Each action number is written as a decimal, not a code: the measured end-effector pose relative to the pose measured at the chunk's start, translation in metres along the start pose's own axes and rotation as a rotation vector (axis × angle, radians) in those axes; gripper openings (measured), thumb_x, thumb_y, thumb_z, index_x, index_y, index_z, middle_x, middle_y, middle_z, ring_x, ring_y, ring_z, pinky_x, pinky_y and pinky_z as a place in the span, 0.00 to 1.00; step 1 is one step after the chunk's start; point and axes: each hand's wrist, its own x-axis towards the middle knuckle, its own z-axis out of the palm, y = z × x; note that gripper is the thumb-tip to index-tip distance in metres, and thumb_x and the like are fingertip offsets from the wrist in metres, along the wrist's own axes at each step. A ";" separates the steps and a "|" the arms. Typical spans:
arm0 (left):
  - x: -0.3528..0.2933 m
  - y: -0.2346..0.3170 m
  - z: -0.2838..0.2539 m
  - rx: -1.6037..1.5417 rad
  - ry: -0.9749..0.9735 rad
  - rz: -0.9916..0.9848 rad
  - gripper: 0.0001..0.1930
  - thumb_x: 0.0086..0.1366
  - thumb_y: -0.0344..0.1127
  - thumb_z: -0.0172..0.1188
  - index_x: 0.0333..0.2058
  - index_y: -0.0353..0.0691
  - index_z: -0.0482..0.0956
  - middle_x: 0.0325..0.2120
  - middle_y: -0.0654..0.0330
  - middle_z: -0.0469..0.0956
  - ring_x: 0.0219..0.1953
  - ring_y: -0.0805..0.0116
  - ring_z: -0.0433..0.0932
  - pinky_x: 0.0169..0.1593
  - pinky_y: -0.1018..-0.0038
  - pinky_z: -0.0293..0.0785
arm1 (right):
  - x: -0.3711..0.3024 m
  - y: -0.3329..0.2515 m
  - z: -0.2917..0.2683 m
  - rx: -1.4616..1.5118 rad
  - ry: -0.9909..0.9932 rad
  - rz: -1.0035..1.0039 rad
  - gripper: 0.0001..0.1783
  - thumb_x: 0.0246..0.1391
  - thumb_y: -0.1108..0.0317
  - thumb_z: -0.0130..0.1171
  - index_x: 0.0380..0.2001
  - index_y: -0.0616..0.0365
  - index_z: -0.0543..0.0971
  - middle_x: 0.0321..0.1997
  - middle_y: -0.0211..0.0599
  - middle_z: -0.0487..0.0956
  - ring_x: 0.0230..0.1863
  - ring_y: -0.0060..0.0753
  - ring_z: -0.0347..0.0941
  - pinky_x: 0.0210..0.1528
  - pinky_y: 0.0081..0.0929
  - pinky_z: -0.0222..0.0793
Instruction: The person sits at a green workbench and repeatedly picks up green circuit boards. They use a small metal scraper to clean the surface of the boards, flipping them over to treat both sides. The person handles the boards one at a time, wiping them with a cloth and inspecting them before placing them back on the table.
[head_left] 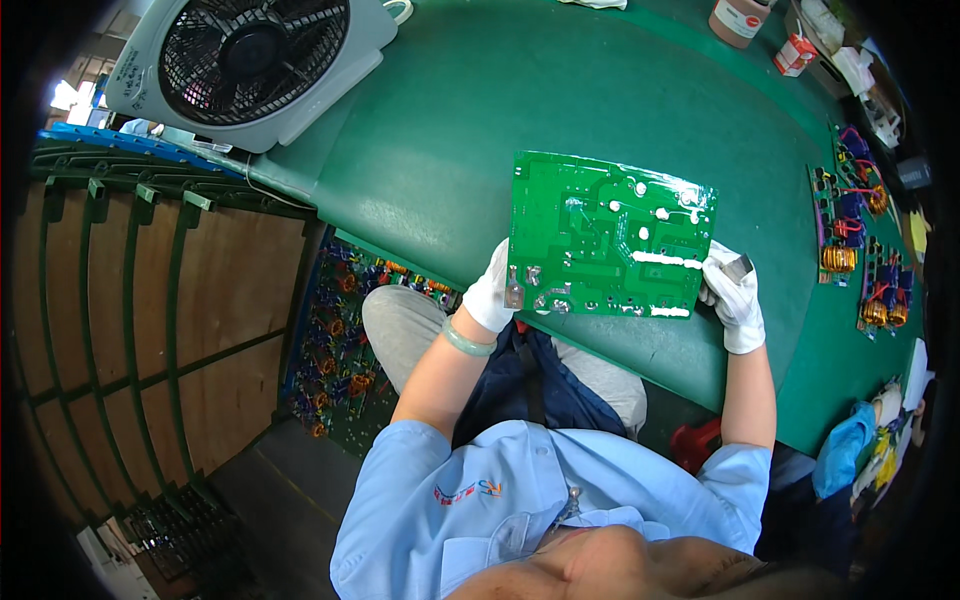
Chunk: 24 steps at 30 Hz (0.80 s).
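A green printed circuit board [575, 235] is held up over the near edge of the table, its soldered side toward me. White blobs and strips mark its right half, and shiny solder patches run along its lower edge. My left hand [490, 290], in a white glove, grips the board's lower left edge; some of its fingers are hidden by the board. At the right edge my right hand [735, 295], gloved too, closes on the board. A small dark grey patch or piece [738, 267] shows at its fingers; I cannot make out what it is.
A green-topped table [440, 130] spreads ahead, with a grey box fan [250, 60] at far left. Populated circuit boards [850, 215] lie at the right. More boards [350, 350] sit low on the left, beside a slatted rack [150, 330]. A blue bag [842, 450] lies at lower right.
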 end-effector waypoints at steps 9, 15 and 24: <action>0.000 0.002 -0.002 0.664 -0.024 0.332 0.17 0.63 0.26 0.58 0.52 0.36 0.74 0.46 0.57 0.80 0.46 0.65 0.80 0.49 0.70 0.78 | 0.001 0.001 0.002 0.016 0.030 0.034 0.12 0.59 0.61 0.57 0.31 0.60 0.80 0.22 0.25 0.74 0.18 0.12 0.66 0.18 0.12 0.56; -0.003 0.009 0.010 0.225 0.057 0.144 0.18 0.63 0.26 0.58 0.53 0.36 0.73 0.47 0.57 0.79 0.47 0.66 0.79 0.50 0.69 0.78 | 0.001 0.007 -0.002 0.024 0.030 0.029 0.12 0.59 0.61 0.58 0.33 0.59 0.80 0.22 0.24 0.75 0.18 0.11 0.66 0.18 0.12 0.57; -0.006 0.004 0.003 0.060 0.016 0.132 0.18 0.66 0.26 0.55 0.54 0.35 0.71 0.48 0.56 0.78 0.47 0.67 0.79 0.50 0.71 0.78 | 0.000 0.004 0.002 0.052 0.063 0.056 0.12 0.58 0.61 0.60 0.34 0.59 0.80 0.24 0.24 0.75 0.19 0.11 0.66 0.19 0.12 0.58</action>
